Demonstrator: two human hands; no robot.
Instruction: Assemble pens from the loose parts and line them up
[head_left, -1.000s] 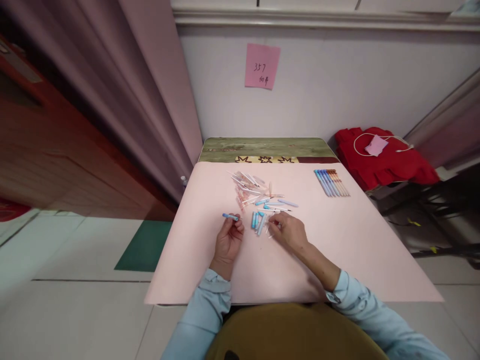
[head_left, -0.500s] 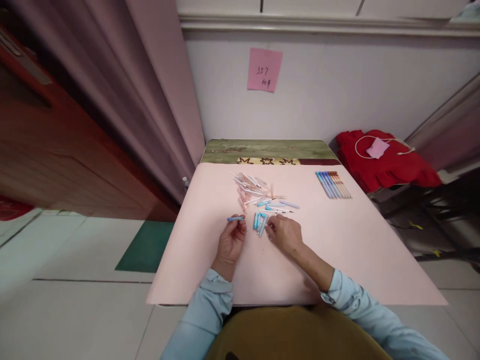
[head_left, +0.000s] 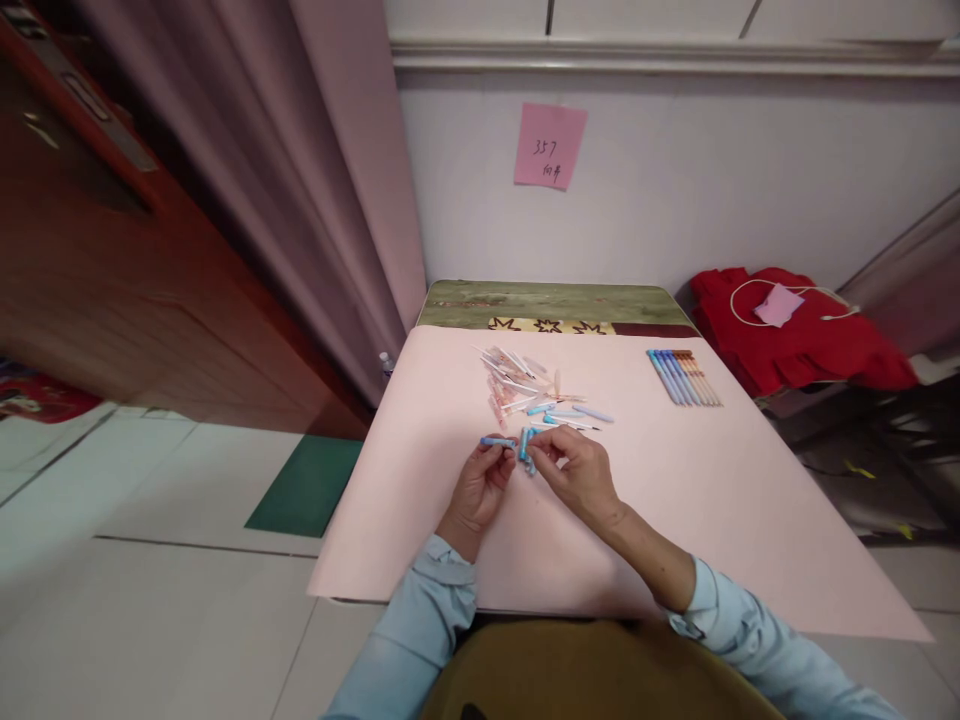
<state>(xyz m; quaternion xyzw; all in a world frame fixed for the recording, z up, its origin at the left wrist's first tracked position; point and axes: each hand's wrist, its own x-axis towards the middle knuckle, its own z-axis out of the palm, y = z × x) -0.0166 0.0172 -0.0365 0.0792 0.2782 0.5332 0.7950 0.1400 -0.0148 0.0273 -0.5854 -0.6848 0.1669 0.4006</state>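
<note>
Between its thumb and fingers, my left hand [head_left: 478,490] grips a blue pen barrel [head_left: 496,442], held almost level just above the table. My right hand [head_left: 583,475] is closed in a pinch over a small group of light-blue pen parts [head_left: 523,444]. Its fingertips hide some of them, and what they hold, if anything, cannot be made out. Just beyond lie slim pen refills [head_left: 574,423] with dark tips and a lilac pen tube [head_left: 594,413]. Farther back is a loose heap of white refills and clear pinkish pen parts [head_left: 510,375].
Several pens [head_left: 684,378] in blue, brown and cream lie side by side at the right of the pink-covered table [head_left: 405,480]. A red cloth [head_left: 802,345] with a white cord is beyond the right edge. A brown door [head_left: 187,300] and curtain stand to the left.
My right hand has moved left from beside the light-blue parts to over them. My left hand still holds the blue barrel, now closer to those parts. The whole view has shifted slightly.
</note>
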